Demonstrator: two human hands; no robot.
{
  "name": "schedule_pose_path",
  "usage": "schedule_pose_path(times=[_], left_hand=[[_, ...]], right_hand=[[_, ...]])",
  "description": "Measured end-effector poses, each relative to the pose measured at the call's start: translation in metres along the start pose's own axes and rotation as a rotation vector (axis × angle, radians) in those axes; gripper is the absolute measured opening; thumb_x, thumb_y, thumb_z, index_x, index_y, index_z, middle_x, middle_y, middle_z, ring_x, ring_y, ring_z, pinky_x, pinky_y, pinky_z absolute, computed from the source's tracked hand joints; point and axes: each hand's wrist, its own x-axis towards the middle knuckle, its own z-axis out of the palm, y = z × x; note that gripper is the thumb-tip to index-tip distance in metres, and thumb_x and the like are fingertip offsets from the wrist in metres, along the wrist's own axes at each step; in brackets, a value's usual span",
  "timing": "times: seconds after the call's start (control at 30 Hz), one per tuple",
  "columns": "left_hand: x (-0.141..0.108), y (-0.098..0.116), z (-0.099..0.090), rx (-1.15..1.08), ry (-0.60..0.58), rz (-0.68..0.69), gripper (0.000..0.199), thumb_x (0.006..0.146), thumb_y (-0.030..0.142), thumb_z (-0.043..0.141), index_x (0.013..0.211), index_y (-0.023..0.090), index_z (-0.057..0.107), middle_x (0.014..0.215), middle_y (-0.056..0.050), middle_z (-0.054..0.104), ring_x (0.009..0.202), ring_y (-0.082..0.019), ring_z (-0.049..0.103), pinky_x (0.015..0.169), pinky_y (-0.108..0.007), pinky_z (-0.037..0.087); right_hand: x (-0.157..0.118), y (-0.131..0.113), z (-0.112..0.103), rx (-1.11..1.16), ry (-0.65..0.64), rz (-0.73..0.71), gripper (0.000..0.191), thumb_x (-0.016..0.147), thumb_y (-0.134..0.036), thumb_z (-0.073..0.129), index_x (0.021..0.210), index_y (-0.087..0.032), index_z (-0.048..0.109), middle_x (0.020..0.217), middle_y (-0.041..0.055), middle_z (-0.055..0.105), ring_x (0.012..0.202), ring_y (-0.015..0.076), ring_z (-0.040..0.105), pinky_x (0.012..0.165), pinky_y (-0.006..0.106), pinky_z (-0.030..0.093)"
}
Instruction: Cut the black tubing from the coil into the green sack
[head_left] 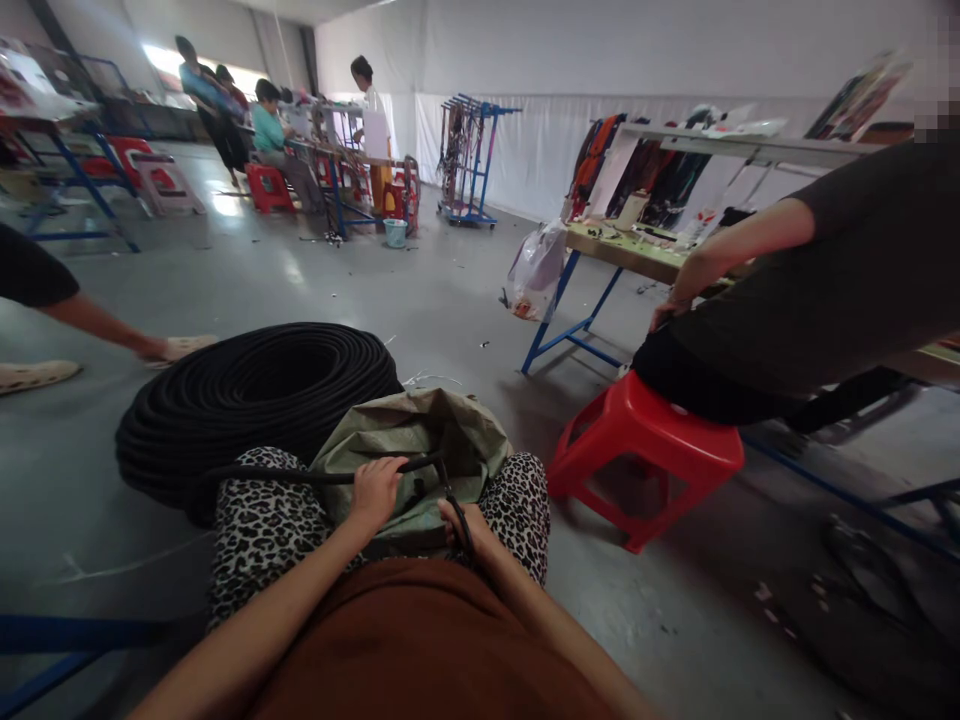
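Observation:
Between my knees stands an open woven sack (352,436) of dull green. My left hand (376,492) is closed around a black cord (322,478), whose end reaches over the sack's mouth. My right hand (463,522) grips a pair of scissors (450,488) by the dark handles, and the blades point up at the cord near its end. Whether the blades are parted around the cord is too small to tell. Beyond my left knee lies a large coil of black cord (247,385), and the held length runs back toward it across that knee.
To my right a person sits on a red plastic stool (652,440) at a blue-legged workbench (622,250). A foot in a light clog (180,350) is beside the coil. Farther off are people at tables, a blue wheeled rack (476,160) and a small bucket (395,233).

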Motion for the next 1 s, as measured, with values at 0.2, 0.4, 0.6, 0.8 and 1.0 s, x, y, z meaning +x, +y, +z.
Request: schedule_pose_path(times=[0.2,0.4,0.6,0.8,1.0], left_hand=[[-0.001,0.000,0.002,0.001,-0.013,-0.010,0.036,0.088,0.021,0.041,0.115,0.024,0.064,0.119,-0.007,0.068,0.109,-0.023,0.059,0.094,-0.039,0.039],[-0.003,-0.001,0.005,0.028,-0.032,0.008,0.036,0.088,0.021,0.041,0.116,0.024,0.064,0.120,-0.006,0.068,0.109,-0.022,0.059,0.094,-0.039,0.039],[-0.005,-0.001,0.004,0.045,-0.052,0.018,0.035,0.087,0.020,0.044,0.115,0.025,0.065,0.116,-0.006,0.069,0.107,-0.022,0.059,0.093,-0.038,0.038],[-0.005,-0.004,0.006,0.061,-0.072,0.032,0.035,0.087,0.019,0.044,0.115,0.026,0.064,0.115,-0.005,0.069,0.107,-0.022,0.058,0.094,-0.038,0.037],[-0.004,-0.006,0.007,0.084,-0.088,0.045,0.036,0.087,0.018,0.045,0.115,0.028,0.065,0.114,-0.004,0.069,0.107,-0.022,0.058,0.095,-0.038,0.037]], right_hand=[[0.002,-0.001,0.001,0.015,-0.022,0.008,0.035,0.085,-0.046,0.062,0.072,-0.015,0.053,0.048,-0.0062,0.044,0.037,0.0064,0.040,0.041,0.017,0.033],[0.001,-0.002,0.001,-0.008,-0.024,0.000,0.036,0.086,-0.046,0.062,0.071,-0.014,0.054,0.048,-0.0053,0.046,0.038,0.0073,0.042,0.041,0.019,0.035],[0.006,0.001,0.001,-0.039,-0.010,-0.007,0.035,0.085,-0.046,0.062,0.071,-0.014,0.055,0.049,-0.0045,0.047,0.039,0.0079,0.044,0.043,0.018,0.036],[0.008,0.001,0.002,-0.035,-0.021,0.021,0.037,0.085,-0.048,0.062,0.071,-0.015,0.055,0.049,-0.0047,0.046,0.039,0.0077,0.043,0.042,0.018,0.036],[0.011,0.002,0.002,-0.038,-0.023,0.026,0.040,0.082,-0.052,0.064,0.070,-0.015,0.053,0.047,-0.0048,0.045,0.037,0.0071,0.041,0.039,0.018,0.034]])
